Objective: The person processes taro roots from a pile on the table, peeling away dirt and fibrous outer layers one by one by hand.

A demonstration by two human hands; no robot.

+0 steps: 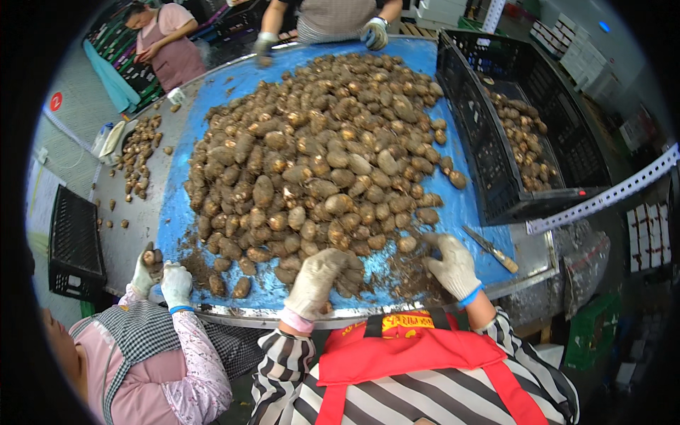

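A large heap of brown taro corms (319, 154) lies on blue plastic sheeting (178, 159) over a metal table. My left hand (319, 276), in a white knit glove, rests over corms at the heap's near edge; its fingertips are hidden, so its hold is unclear. To the right, my gloved right hand (451, 263) has its thumb and fingers apart above loose soil and root scraps, with nothing seen in it. A knife (491, 249) with a wooden handle lies just beyond it on the sheeting.
A black plastic crate (552, 127) with corms stands at the right. At the left, a co-worker's gloved hands (162, 276) hold corms. Another's gloved hands (374, 34) are at the far edge; a third person stands back left. Smaller corms (141, 154) lie on bare metal at left.
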